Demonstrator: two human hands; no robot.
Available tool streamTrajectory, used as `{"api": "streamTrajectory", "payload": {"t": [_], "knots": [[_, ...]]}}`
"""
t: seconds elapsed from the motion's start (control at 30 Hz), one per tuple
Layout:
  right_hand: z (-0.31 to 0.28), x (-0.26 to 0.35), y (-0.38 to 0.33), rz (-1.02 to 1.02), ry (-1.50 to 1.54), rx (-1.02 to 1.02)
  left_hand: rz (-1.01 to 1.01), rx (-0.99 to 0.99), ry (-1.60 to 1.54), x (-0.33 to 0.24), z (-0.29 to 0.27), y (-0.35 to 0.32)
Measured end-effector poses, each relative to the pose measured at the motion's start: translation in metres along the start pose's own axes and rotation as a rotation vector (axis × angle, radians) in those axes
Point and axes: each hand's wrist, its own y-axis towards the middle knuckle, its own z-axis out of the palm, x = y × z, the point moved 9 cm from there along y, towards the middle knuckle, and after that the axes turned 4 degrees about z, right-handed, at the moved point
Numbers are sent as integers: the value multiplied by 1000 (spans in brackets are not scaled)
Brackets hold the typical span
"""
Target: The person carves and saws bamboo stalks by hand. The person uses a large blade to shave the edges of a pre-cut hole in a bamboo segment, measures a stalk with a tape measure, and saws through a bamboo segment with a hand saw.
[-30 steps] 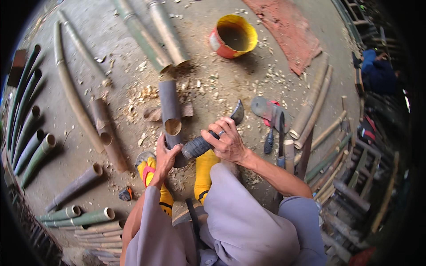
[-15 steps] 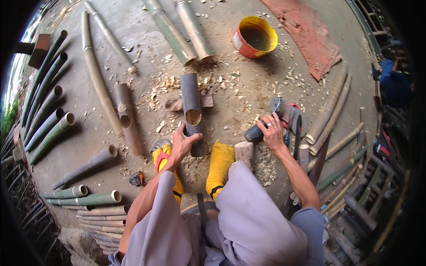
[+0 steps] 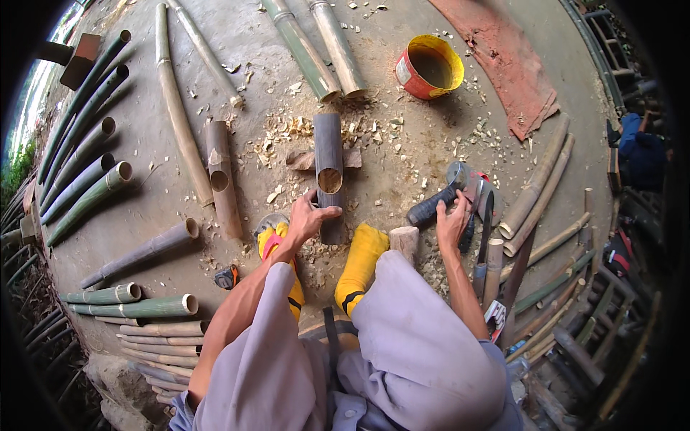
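Observation:
In front of me lies a dark bamboo tube (image 3: 328,140) with an oval opening cut in its upper side. My left hand (image 3: 307,218) grips its near part, with the thumb across the top. To the right, my right hand (image 3: 451,221) has its thumb and fingers apart, holding nothing I can make out. It is beside an angle grinder (image 3: 429,207) with a dark body and several bladed tools. One long dark blade (image 3: 486,215) stands just right of the hand. The far end of the tube rests across a flat brown block (image 3: 300,159).
Wood chips lie around the tube. A red and yellow bucket (image 3: 407,77) stands beyond, near a red cloth (image 3: 507,65). Bamboo poles (image 3: 176,108) and a cut tube (image 3: 228,197) lie left. A short wood stump (image 3: 405,243) and tape measure (image 3: 226,276) are near my feet.
My right hand has come off the grinder's body and moved slightly right, toward the blades. The grinder has shifted a little. My left hand stays on the bamboo tube; the whole view has shifted.

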Motion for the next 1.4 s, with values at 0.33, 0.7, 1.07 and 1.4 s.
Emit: {"api": "streamTrajectory", "payload": {"t": [0.33,0.7,1.07,1.4], "knots": [[18,-1,0,461,862,-142,30,-4,-182,5,4,1],[61,188,-117,-292,122,884,22,-11,-168,10,9,-4],[99,213,-129,-230,91,964,-27,-26,-86,12,8,-2],[80,219,-118,-347,-59,929,-50,-14,-129,5,-1,-4]]}}
